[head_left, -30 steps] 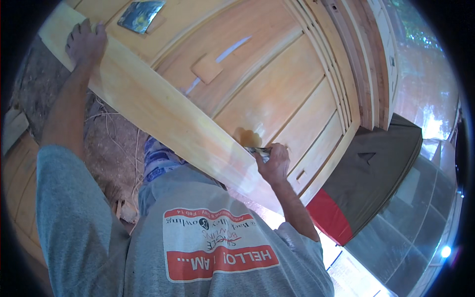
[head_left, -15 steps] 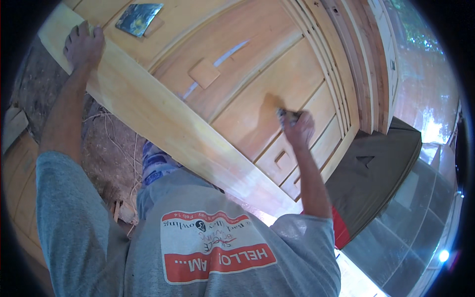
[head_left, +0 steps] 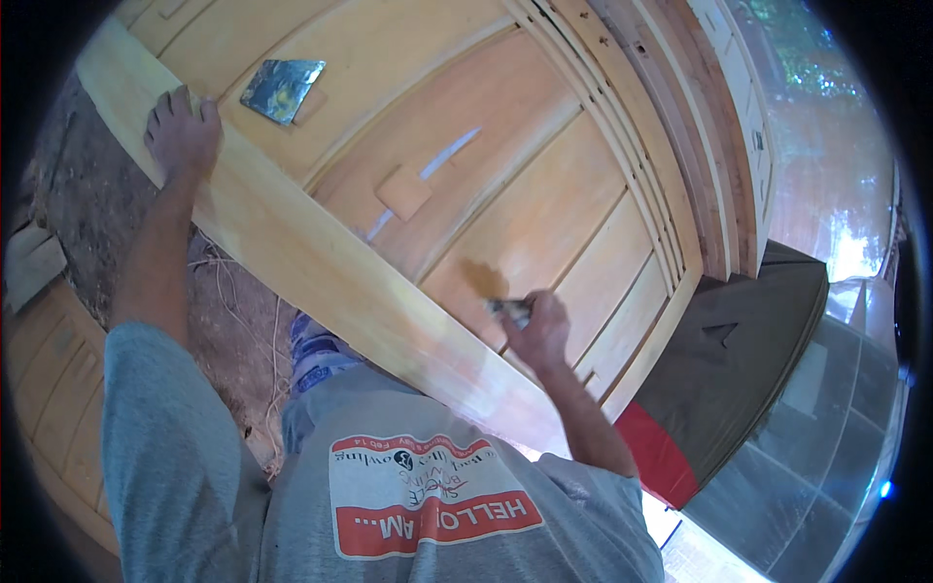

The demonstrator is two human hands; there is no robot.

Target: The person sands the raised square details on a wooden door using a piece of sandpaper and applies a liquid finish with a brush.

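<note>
Right hand grips what looks like a brush against the door; left hand lies flat, released.

hands: 2, left hand and right hand | brush: 1, in the right hand | wooden door: 1, under both hands | small wood blocks: 1, between the hands | shiny square sheets: 1, just right of the left hand
</note>
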